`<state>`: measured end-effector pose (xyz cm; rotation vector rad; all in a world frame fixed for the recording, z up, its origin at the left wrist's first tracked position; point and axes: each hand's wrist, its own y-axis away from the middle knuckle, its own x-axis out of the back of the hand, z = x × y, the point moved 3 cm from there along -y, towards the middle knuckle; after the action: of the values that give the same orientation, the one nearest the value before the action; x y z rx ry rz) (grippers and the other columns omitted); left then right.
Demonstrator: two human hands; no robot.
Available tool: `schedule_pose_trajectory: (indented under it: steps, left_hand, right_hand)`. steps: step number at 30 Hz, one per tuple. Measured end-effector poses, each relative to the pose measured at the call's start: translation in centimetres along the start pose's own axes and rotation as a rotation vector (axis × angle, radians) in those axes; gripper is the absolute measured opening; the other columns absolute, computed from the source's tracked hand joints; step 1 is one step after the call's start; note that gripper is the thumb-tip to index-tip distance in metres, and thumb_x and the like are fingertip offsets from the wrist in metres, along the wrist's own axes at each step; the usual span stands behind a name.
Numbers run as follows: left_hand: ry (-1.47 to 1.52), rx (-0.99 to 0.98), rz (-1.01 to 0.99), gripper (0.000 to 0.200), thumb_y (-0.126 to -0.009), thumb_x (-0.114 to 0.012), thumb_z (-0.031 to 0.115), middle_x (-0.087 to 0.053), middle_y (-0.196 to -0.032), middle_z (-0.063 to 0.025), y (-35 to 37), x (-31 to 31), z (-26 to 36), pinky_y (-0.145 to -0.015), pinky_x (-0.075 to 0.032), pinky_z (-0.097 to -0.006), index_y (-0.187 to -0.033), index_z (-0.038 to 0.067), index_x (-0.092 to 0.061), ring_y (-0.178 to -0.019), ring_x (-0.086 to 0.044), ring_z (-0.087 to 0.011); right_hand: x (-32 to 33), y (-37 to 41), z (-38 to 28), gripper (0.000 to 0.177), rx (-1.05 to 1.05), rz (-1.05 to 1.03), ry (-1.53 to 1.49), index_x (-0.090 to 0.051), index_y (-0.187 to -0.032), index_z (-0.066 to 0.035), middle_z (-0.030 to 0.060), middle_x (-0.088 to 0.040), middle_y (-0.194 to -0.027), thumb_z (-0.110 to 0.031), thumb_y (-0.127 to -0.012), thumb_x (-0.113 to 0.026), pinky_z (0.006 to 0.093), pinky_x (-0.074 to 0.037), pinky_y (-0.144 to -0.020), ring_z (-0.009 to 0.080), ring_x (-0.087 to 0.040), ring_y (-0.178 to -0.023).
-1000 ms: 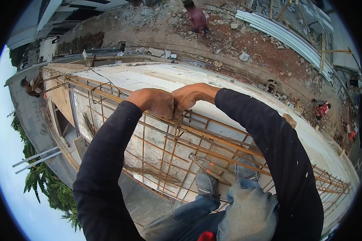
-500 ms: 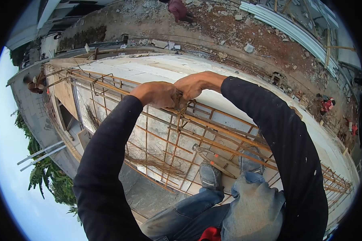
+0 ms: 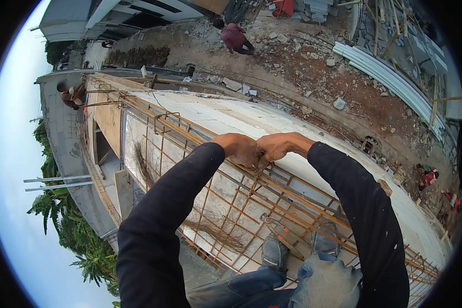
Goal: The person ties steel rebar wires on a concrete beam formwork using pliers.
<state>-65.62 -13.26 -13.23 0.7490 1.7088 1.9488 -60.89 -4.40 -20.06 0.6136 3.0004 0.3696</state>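
My left hand (image 3: pixel 239 149) and my right hand (image 3: pixel 277 148) meet over the long rebar cage (image 3: pixel 297 197), their fingers bent and pressed together at its upper bars. Whatever lies between the fingertips is too small and shaded to make out. Below the hands, a rebar grid (image 3: pixel 231 205) spreads over pale panels. A bundle of thin tie wire (image 3: pixel 215 235) rests on the grid, left of my shoes. Pincers with orange marks (image 3: pixel 285 236) lie between the cage and my shoes.
A second wire bundle (image 3: pixel 142 161) lies farther left. A person (image 3: pixel 72 95) crouches at the far left end. Beyond the white wall top (image 3: pixel 292 123) the ground drops away, with rubble, a walking person (image 3: pixel 234 38) and white pipes (image 3: pixel 390 82).
The view has shifted, so my hands and the cage appear lower and farther right. Both hands stay together at the bars. The person on the ground below has changed posture while walking.
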Motion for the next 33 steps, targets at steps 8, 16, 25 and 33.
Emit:
schedule_pose_trajectory:
  steps: [8, 16, 25, 33]
  left_hand:
    - [-0.004, -0.003, 0.112, 0.032, -0.077, -0.059, 0.019, -0.069, -0.096, -0.0181, 1.1, 0.2, 2.7, -0.075, -0.049, -0.0423, -0.1, -0.001, -0.07, -0.087, -0.066, -0.0347]
    - [-0.103, -0.019, -0.077, 0.029, -0.077, -0.061, 0.028, -0.067, -0.076, -0.0123, 0.6, 0.6, 1.4, -0.067, -0.046, -0.0396, -0.089, 0.005, -0.073, -0.069, -0.06, -0.0246]
    - [-0.161, -0.014, -0.11, 0.028, -0.07, -0.053, 0.016, -0.067, -0.082, -0.019, -0.5, 0.5, 3.0, -0.07, -0.047, -0.0447, -0.084, -0.004, -0.068, -0.073, -0.062, -0.0313]
    - [-0.152, -0.01, -0.218, 0.027, -0.069, -0.058, 0.02, -0.063, -0.072, -0.0152, -0.7, 0.9, 2.7, -0.065, -0.044, -0.0447, -0.079, -0.004, -0.065, -0.067, -0.056, -0.0284]
  right_hand:
    - [0.0, -0.9, 2.4, 0.015, 0.027, 0.063, 0.057, -0.067, -0.086, -0.003, 0.0028, -0.062, -0.074, -0.015, -0.079, -0.07, 0.0368, -0.04, -0.068, 0.0179, -0.052, -0.073]
    - [0.9, -0.8, 1.9, 0.013, 0.018, -0.008, 0.142, -0.071, -0.089, -0.002, 0.0053, -0.068, -0.077, -0.011, -0.08, -0.071, 0.0353, -0.045, -0.069, 0.0162, -0.06, -0.073]
    - [1.7, -0.3, 2.1, 0.013, -0.018, 0.048, 0.073, -0.071, -0.085, -0.001, 0.0024, -0.061, -0.068, -0.013, -0.079, -0.073, 0.0375, -0.04, -0.061, 0.0155, -0.049, -0.063]
    - [1.8, 0.4, 2.3, 0.019, -0.062, 0.053, 0.121, -0.075, -0.093, -0.003, 0.0091, -0.071, -0.079, -0.014, -0.077, -0.075, 0.0373, -0.047, -0.066, 0.0189, -0.062, -0.073]
